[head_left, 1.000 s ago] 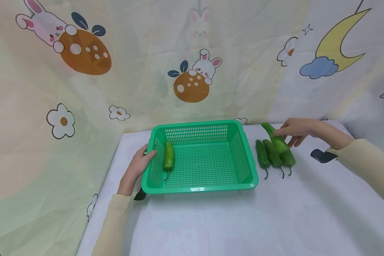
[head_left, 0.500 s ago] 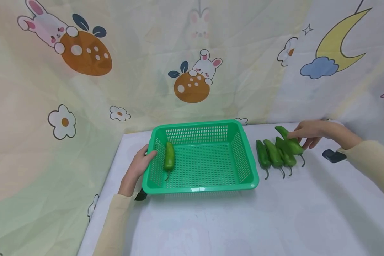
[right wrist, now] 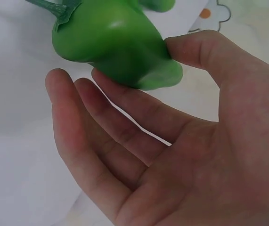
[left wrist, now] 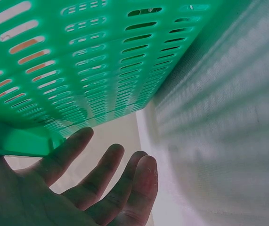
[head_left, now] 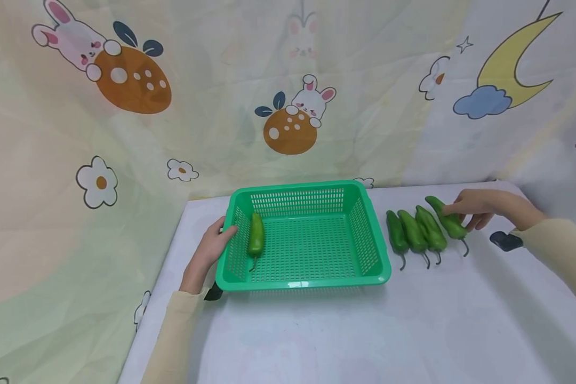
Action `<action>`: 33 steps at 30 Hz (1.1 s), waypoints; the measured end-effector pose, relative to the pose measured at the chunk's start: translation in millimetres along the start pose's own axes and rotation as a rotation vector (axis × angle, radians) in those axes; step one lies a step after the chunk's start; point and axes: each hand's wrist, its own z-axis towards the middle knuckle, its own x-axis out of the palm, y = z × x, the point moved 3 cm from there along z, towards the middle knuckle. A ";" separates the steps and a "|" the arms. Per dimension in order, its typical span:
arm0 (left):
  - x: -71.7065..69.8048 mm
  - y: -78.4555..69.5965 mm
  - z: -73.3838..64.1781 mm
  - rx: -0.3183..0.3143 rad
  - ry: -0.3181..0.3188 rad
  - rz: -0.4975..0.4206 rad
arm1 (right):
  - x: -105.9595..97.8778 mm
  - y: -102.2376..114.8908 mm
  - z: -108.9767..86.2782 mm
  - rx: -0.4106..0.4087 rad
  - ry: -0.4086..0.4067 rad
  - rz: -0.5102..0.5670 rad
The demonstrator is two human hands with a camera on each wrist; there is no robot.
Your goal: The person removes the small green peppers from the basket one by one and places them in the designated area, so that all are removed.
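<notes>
A green plastic basket with slotted walls stands on the white table, one green chili pepper lying along its left side. My left hand holds the basket's left rim, thumb over the edge and fingers outside; in the left wrist view these fingers spread beneath the rim. To the right of the basket, my right hand pinches a green chili pepper between thumb and index finger, its stem pointing toward me. The right wrist view shows this held pepper close up, the other fingers loosely curved beneath it.
Left of the held pepper, three more peppers lie side by side: one by the basket, one in the middle and one nearest the hand. A patterned cloth hangs behind the table.
My right hand has moved right and down with the pepper, from above the other peppers to the right end of their row. The left hand stays at the basket rim.
</notes>
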 end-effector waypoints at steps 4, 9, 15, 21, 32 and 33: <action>-0.4 0.1 0.0 0.001 0.002 -0.001 | 4.7 -10.4 3.6 0.020 0.013 0.006; -0.8 -0.8 -1.0 0.001 0.004 -0.002 | 14.6 -17.2 9.0 0.041 0.023 0.023; -0.7 -1.6 -1.1 -0.001 -0.001 -0.001 | 19.6 -17.0 12.0 0.056 0.016 0.041; -0.5 -0.9 -1.3 -0.009 -0.001 -0.003 | 21.6 -15.6 15.1 0.059 0.028 0.047; 0.0 0.8 -1.3 -0.004 -0.010 0.002 | 19.6 -13.3 13.7 0.054 0.036 0.026; 0.1 0.8 -1.4 -0.004 -0.009 0.004 | 19.0 -13.2 13.2 0.052 0.039 0.026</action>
